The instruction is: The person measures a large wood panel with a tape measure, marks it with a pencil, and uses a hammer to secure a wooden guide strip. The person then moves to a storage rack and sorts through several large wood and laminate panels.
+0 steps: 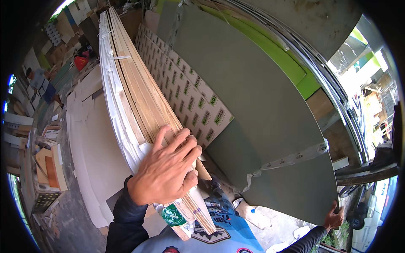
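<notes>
My left hand (pixel 166 162) lies across the top edges of a stack of wooden boards (pixel 145 97) standing on edge, its fingers bent over them. Torn white wrapping (pixel 116 101) covers the stack's left side, and a round green label (pixel 173 215) sits at its near end. On the right, my right hand (pixel 334 217) grips the near lower corner of a large dark grey-green panel (pixel 253 88), with the fingers partly hidden at its edge. Clear tape (pixel 291 158) crosses that panel near the corner. Between stack and panel stands a sheet with a repeated printed pattern (pixel 198 101).
Bright green panels (pixel 291 67) and several thin sheet edges (pixel 333 101) stand behind the grey-green panel. Left of the stack is a pale flat sheet (pixel 84 143). A crate with wood offcuts (pixel 50 168) stands farther left. Another person (pixel 42 86) is at the far left; a vehicle (pixel 375 215) shows at right.
</notes>
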A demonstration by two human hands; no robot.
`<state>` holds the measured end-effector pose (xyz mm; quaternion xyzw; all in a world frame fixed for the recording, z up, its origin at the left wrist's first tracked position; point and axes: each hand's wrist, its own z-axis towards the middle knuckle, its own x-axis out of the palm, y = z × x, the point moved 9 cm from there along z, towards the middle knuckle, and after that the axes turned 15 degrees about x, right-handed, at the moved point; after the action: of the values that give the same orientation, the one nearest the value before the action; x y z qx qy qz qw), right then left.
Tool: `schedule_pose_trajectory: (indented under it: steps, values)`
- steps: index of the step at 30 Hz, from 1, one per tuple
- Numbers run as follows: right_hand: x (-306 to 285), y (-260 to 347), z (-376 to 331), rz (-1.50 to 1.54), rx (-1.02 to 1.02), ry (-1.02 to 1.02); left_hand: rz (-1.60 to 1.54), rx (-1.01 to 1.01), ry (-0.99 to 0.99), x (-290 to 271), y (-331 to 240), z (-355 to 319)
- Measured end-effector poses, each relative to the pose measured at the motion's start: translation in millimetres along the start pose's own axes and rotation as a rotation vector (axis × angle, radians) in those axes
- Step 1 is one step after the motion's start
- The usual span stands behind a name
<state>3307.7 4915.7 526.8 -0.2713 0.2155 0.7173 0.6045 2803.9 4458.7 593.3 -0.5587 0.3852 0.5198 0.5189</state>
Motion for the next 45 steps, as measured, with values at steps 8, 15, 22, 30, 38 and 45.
schedule_pose_trajectory:
  steps: [8,15,22,30,38,45]
  values:
    - [-11.6,-4.8,-9.3,0.068,0.103,-0.159,0.023,0.056,-0.091,-6.4,-3.5,-0.3]
    - [35.1,19.6,12.8,0.051,0.158,0.422,0.038,0.049,-0.103,-5.4,-1.5,-4.9]
    - [91.6,13.0,39.2,-0.113,0.213,0.531,-0.009,-0.005,0.008,1.0,0.4,-7.3]
    - [114.2,81.1,74.0,0.201,0.095,0.540,-0.016,0.006,-0.002,-3.6,-0.6,-13.3]
    - [154.6,366.2,118.4,0.610,-0.241,0.632,-0.017,0.009,-0.052,-6.1,-0.5,-14.5]
    - [190.1,497.0,137.6,0.527,-0.199,0.612,0.009,0.037,-0.091,-3.6,0.5,-14.0]
